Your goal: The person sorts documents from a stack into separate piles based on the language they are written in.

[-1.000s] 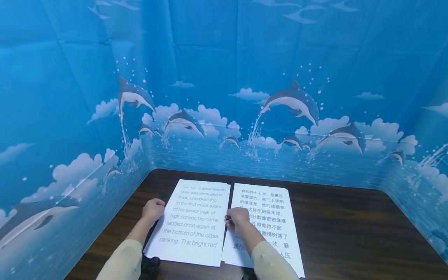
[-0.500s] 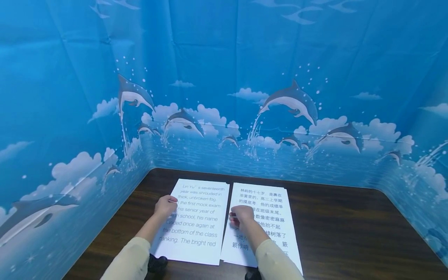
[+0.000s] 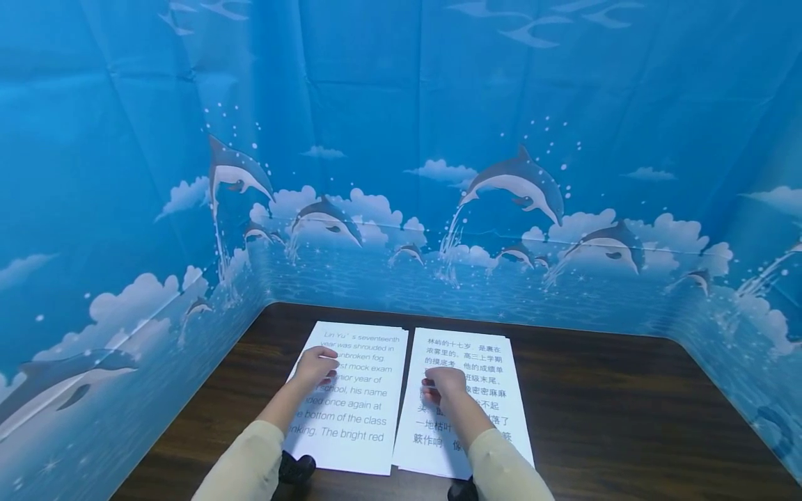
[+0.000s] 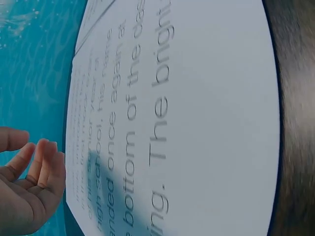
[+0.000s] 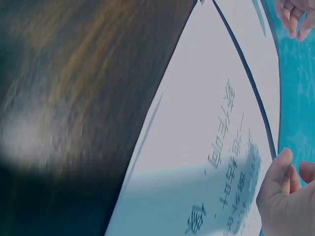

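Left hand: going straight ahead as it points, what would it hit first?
Probably the blue curtain behind the table, after passing over the English page. The left hand seems to be above the page, but its height is unclear, so it might brush that first.

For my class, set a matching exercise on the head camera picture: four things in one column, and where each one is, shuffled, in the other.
Things
1. White rectangular paper with English print
2. Dark brown wood-grain table
3. White rectangular paper with Chinese print
4. Blue dolphin-patterned backdrop

Places
A. Behind the table
B. Directly below the right hand
C. Directly below the left hand
D. Under both papers

Pairs: 1-C, 2-D, 3-B, 4-A
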`<state>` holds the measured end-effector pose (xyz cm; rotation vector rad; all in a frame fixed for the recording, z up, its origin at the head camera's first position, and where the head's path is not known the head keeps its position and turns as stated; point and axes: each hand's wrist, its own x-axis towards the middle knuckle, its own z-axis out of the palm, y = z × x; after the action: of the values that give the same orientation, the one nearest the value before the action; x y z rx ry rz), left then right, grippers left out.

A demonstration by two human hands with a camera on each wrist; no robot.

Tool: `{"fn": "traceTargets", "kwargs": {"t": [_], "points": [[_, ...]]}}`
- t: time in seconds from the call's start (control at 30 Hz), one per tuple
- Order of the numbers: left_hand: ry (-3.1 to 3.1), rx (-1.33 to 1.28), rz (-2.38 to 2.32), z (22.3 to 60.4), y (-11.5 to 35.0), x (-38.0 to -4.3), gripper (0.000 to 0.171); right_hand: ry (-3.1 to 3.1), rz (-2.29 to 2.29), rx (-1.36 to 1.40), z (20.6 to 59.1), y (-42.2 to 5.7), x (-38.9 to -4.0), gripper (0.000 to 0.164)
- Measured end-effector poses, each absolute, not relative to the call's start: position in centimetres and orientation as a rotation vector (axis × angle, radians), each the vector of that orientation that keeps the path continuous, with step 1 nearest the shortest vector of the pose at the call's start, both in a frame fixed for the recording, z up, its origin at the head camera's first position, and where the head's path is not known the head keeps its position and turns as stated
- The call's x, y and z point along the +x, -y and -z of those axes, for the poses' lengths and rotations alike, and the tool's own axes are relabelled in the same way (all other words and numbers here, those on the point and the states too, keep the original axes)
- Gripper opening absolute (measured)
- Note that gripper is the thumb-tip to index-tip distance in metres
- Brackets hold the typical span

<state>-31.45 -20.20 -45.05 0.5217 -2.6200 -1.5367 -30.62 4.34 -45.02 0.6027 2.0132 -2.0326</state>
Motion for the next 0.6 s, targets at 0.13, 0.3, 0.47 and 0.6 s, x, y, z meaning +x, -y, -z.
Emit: {"fn": "traceTargets", "kwargs": {"t": [0.13,0.3,0.47,0.6], "points": [[2.612,0.495,1.618,44.7,19.1,-31.4,0.021,-2.004,2.047,0.605,45.1,-5.3,-30.8,0.035],[2.649,0.474,1.678,43.7,17.5,-31.1,0.026,-1.982,2.063,0.613,44.9,-6.3,-30.9,0.038],[2.682,0.477,1.680,43.8,16.2,-31.4,0.025,-1.992,2.066,0.647,45.0,-7.4,-31.1,0.037],[2.687,0.460,1.695,43.8,15.2,-31.5,0.024,-1.996,2.078,0.673,45.2,-8.4,-31.3,0.036]]}}
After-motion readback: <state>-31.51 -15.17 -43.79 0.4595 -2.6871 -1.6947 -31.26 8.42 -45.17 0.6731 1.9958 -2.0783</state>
